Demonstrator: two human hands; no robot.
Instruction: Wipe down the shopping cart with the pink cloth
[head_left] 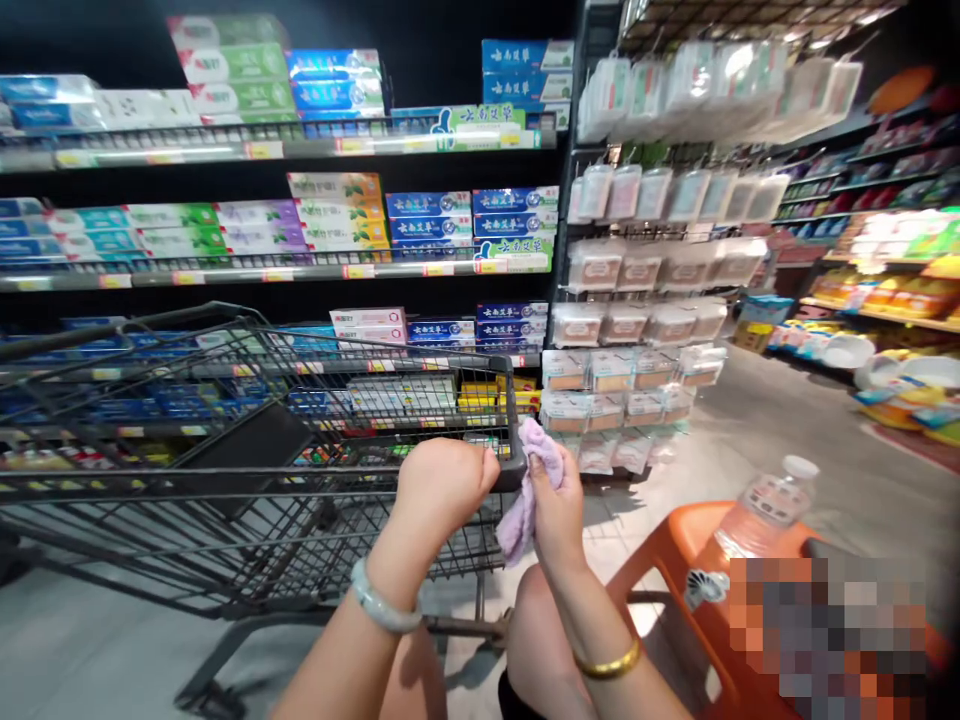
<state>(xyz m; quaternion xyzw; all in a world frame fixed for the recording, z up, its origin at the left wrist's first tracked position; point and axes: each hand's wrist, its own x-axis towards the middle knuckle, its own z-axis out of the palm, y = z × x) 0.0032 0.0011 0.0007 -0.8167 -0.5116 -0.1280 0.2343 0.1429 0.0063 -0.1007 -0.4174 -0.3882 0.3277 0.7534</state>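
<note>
A black wire shopping cart [244, 455] stands across the left and middle of the view, its end corner close in front of me. My left hand [448, 485], with a pale bangle on the wrist, is closed around the cart's top rail near that corner. Just right of the corner, my right hand [559, 510] pinches a crumpled light purple cloth [517, 525] between thumb and fingers. Part of the cloth sticks up above the hand and part hangs down beside the cart. A gold bangle circles the right wrist.
Shelves behind the cart hold rows of boxed toothpaste [431, 205]. Hanging packs [600, 270] fill a rack right of them. At lower right, a clear bottle [772, 500] stands on an orange plastic stool or chair [690, 540], beside a blurred-out patch. More stocked shelves line the far right.
</note>
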